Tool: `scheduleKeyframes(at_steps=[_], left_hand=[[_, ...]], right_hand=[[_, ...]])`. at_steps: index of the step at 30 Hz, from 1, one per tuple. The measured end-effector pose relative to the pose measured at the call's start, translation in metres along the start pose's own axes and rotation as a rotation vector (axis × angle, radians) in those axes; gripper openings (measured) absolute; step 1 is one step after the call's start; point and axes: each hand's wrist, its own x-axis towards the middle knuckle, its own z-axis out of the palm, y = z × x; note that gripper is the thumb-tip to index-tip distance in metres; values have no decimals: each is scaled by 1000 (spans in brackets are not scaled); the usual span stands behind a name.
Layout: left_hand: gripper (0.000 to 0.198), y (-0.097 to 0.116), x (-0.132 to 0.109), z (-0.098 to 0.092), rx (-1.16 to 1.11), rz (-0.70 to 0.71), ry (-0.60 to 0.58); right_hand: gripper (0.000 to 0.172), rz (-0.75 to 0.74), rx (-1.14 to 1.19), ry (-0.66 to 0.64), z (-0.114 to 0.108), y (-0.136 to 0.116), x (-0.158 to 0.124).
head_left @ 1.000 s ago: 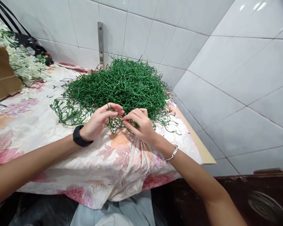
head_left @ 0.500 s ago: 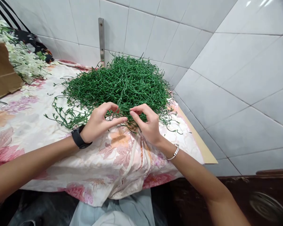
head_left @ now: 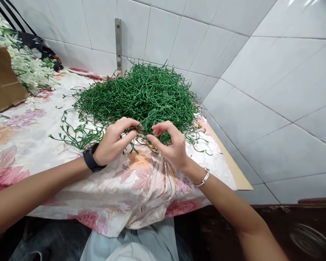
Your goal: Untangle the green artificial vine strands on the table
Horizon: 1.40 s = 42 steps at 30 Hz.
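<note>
A big tangled heap of green artificial flower stems (head_left: 146, 94) lies on the cloth-covered table in front of me. At its near edge, my left hand (head_left: 116, 139) pinches a green stem between thumb and fingers, and branched tips hang just below them. My right hand (head_left: 171, 143) is close by on the right, its thumb and forefinger apart with nothing clearly between them. Left of my left wrist, a smaller bunch of green stems (head_left: 80, 136) lies apart from the heap.
White artificial flowers (head_left: 36, 72) and a brown cardboard piece (head_left: 2, 79) stand at the left. A floral cloth (head_left: 54, 192) covers the table. Tiled walls (head_left: 163, 32) close in behind and at the right; a metal bracket (head_left: 118, 43) rises behind the heap.
My right thumb and forefinger have moved apart from a pinch. My left thumb and fingers have closed together on a stem, whose tips now show below the hand.
</note>
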Motion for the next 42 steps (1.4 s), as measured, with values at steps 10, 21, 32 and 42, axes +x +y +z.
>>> scheduleKeyframes(at_steps=[10, 21, 32, 42], left_hand=[[18, 3, -3, 1, -40, -45, -93], [23, 0, -3, 4, -16, 25, 14], [18, 2, -2, 1, 23, 11, 40], [14, 3, -2, 3, 66, 49, 65]], right_hand=[[20, -79, -30, -54, -1, 4, 2], [17, -124, -9, -85, 0, 4, 1], [18, -187, -39, -82, 1, 4, 0], [16, -155, -72, -79, 1, 2, 0]])
